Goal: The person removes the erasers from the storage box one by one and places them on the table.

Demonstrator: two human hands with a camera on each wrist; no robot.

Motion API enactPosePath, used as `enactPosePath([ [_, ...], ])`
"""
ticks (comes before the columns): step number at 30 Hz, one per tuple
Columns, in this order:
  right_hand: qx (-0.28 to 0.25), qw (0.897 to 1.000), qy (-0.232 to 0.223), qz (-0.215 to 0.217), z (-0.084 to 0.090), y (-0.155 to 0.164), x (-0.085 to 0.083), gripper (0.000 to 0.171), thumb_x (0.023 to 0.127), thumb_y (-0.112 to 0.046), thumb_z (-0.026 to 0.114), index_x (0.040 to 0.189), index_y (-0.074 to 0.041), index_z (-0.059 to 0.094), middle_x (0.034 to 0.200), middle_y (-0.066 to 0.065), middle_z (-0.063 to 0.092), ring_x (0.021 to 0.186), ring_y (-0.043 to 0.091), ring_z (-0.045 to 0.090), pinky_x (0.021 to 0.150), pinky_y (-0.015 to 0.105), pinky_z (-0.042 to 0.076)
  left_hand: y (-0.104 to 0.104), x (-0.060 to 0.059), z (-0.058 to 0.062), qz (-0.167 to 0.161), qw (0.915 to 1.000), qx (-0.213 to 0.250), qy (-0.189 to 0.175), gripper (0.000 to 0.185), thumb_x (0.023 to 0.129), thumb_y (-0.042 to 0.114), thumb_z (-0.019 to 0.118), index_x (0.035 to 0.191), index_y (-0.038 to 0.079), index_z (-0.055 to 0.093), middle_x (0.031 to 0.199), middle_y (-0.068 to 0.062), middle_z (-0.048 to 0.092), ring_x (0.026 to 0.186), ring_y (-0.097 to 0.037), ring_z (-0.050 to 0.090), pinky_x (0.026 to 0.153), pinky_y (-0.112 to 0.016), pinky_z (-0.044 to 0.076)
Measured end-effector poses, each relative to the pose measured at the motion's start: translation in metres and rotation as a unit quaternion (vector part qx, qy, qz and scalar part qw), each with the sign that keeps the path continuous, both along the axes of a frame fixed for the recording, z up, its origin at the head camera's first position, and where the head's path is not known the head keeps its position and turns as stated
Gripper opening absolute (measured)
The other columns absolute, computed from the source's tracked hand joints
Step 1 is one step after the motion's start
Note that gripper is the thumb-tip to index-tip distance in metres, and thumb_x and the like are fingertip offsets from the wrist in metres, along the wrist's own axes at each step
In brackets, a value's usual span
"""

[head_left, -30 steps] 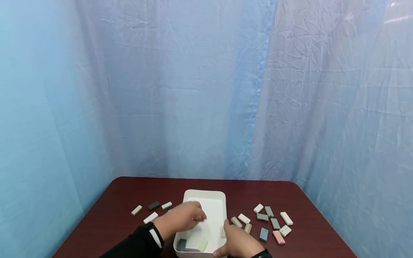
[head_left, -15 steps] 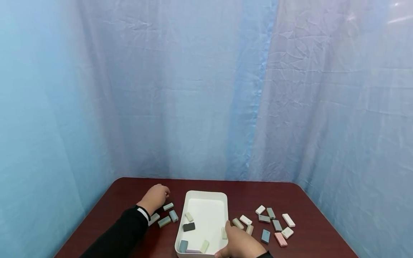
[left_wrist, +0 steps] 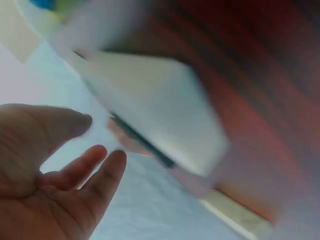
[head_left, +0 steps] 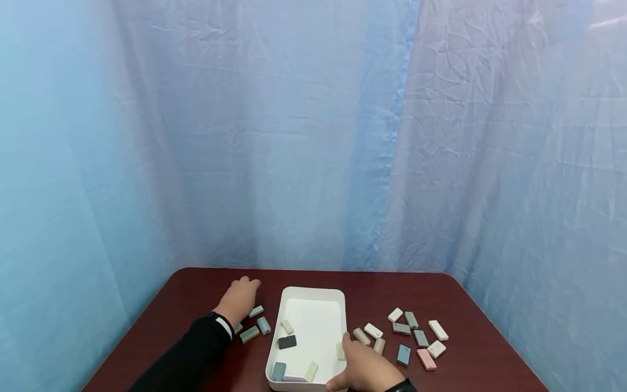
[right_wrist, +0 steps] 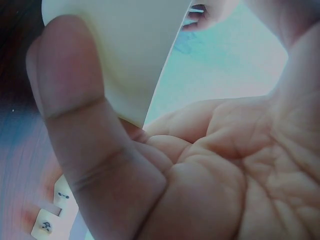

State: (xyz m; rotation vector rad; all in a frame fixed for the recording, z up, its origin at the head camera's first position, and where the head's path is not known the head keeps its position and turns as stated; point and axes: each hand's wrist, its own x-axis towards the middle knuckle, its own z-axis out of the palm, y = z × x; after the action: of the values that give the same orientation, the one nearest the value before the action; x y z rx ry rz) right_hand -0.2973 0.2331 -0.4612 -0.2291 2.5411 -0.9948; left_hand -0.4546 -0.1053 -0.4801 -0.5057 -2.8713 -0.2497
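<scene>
My left hand (head_left: 239,299) is over small rectangular blocks at the left of the table, thumb and fingers apart and nothing seen between them. The left wrist view shows that hand (left_wrist: 60,170) beside a large, blurred pale shape and a smaller pale block (left_wrist: 237,215). My right hand (head_left: 367,367) holds the near right side of a white tray (head_left: 313,294); up close, the hand (right_wrist: 200,165) lies against its pale wall (right_wrist: 135,45). In the tray are a black block (head_left: 287,342), a grey-blue block (head_left: 278,372) and several pale ones. The left hand hides part of the table blocks.
Between left hand and tray lie a green-grey block (head_left: 250,334) and a blue-grey block (head_left: 264,325). Right of the tray are several white and grey blocks, a blue block (head_left: 404,355) and a pink block (head_left: 426,360). Blue curtains (head_left: 313,163) surround the dark red table (head_left: 470,326).
My left hand has gone from above the tray to the blocks at the left, uncovering black and pale blocks in the tray. Its fingers have since spread. The right hand stays at the tray.
</scene>
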Motion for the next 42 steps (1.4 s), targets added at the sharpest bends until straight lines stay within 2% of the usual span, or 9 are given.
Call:
enactPosePath([
  [6, 0.023, 0.999, 0.032, 0.006, 0.005, -0.003, 0.001, 0.113, 0.083, -0.033, 0.093, 0.161, 0.015, 0.026, 0.153, 0.035, 0.052, 0.114, 0.042, 0.070, 0.086, 0.056, 0.056, 0.011, 0.001, 0.015, -0.004, 0.9985, -0.014, -0.053, 0.011, 0.099, -0.006, 0.065, 0.095, 0.003, 0.070, 0.085, -0.012, 0.067, 0.077, -0.023, 0.063, 0.073, -0.038, 0.049],
  [9, 0.007, 1.000, 0.007, 0.000, 0.003, -0.002, -0.001, 0.111, 0.086, -0.033, 0.091, 0.162, 0.014, 0.024, 0.132, 0.028, 0.068, 0.096, 0.034, 0.073, 0.078, 0.051, 0.054, 0.009, -0.001, 0.010, -0.003, 0.9982, -0.009, -0.060, 0.012, 0.098, -0.005, 0.064, 0.092, 0.004, 0.069, 0.080, -0.011, 0.063, 0.070, -0.020, 0.056, 0.069, -0.038, 0.042],
  [12, -0.001, 1.000, -0.009, -0.006, 0.001, -0.001, -0.002, 0.110, 0.088, -0.034, 0.089, 0.162, 0.014, 0.023, 0.109, 0.020, 0.074, 0.083, 0.030, 0.071, 0.074, 0.048, 0.051, 0.016, 0.002, 0.006, -0.020, 0.9992, 0.013, -0.033, 0.012, 0.098, -0.003, 0.064, 0.093, 0.005, 0.071, 0.084, -0.009, 0.065, 0.075, -0.021, 0.061, 0.071, -0.039, 0.049],
  [17, 0.032, 0.999, 0.026, -0.002, 0.005, -0.003, 0.000, 0.111, 0.084, -0.034, 0.092, 0.160, 0.015, 0.028, 0.143, 0.031, 0.062, 0.115, 0.043, 0.070, 0.088, 0.058, 0.056, 0.045, 0.020, 0.014, -0.131, 0.9902, 0.048, 0.004, 0.015, 0.102, 0.007, 0.067, 0.112, 0.007, 0.078, 0.104, -0.007, 0.072, 0.096, -0.023, 0.070, 0.083, -0.039, 0.058],
  [22, 0.055, 0.998, 0.042, -0.009, 0.008, -0.008, 0.000, 0.112, 0.083, -0.039, 0.092, 0.159, 0.016, 0.030, 0.153, 0.036, 0.051, 0.127, 0.047, 0.064, 0.098, 0.062, 0.053, 0.069, 0.037, 0.016, -0.186, 0.9807, -0.041, 0.042, 0.015, 0.097, 0.015, 0.077, 0.113, 0.016, 0.080, 0.107, -0.001, 0.069, 0.098, -0.016, 0.066, 0.083, -0.030, 0.058],
  [25, 0.048, 0.998, 0.028, -0.012, 0.005, -0.009, 0.001, 0.112, 0.084, -0.038, 0.092, 0.159, 0.017, 0.029, 0.152, 0.037, 0.052, 0.120, 0.044, 0.067, 0.096, 0.061, 0.054, 0.076, 0.049, 0.012, -0.208, 0.9739, -0.087, 0.029, 0.016, 0.097, 0.023, 0.078, 0.113, 0.023, 0.081, 0.107, 0.003, 0.072, 0.099, -0.015, 0.067, 0.086, -0.032, 0.058],
  [31, 0.035, 0.999, 0.015, -0.013, 0.002, -0.009, 0.003, 0.112, 0.085, -0.036, 0.092, 0.159, 0.016, 0.027, 0.148, 0.037, 0.055, 0.108, 0.039, 0.071, 0.090, 0.057, 0.055, 0.086, 0.074, 0.013, -0.196, 0.9657, -0.157, -0.068, 0.022, 0.092, 0.043, 0.082, 0.113, 0.037, 0.078, 0.098, 0.010, 0.065, 0.081, -0.010, 0.057, 0.079, -0.040, 0.040],
  [37, 0.053, 0.998, 0.042, -0.011, 0.003, -0.010, 0.003, 0.113, 0.083, -0.039, 0.093, 0.159, 0.016, 0.030, 0.150, 0.035, 0.055, 0.115, 0.042, 0.069, 0.092, 0.059, 0.055, 0.090, 0.086, 0.016, -0.175, 0.9634, -0.197, -0.047, 0.017, 0.098, 0.023, 0.077, 0.108, 0.036, 0.078, 0.092, 0.007, 0.064, 0.075, -0.013, 0.051, 0.075, -0.039, 0.039],
  [42, 0.038, 0.999, 0.027, -0.013, 0.004, -0.009, 0.005, 0.111, 0.084, -0.035, 0.092, 0.159, 0.017, 0.028, 0.149, 0.037, 0.054, 0.110, 0.039, 0.071, 0.091, 0.057, 0.055, 0.090, 0.088, 0.011, -0.189, 0.9611, -0.196, -0.047, 0.015, 0.099, 0.022, 0.074, 0.104, 0.036, 0.076, 0.090, 0.009, 0.064, 0.079, -0.008, 0.053, 0.077, -0.039, 0.036],
])
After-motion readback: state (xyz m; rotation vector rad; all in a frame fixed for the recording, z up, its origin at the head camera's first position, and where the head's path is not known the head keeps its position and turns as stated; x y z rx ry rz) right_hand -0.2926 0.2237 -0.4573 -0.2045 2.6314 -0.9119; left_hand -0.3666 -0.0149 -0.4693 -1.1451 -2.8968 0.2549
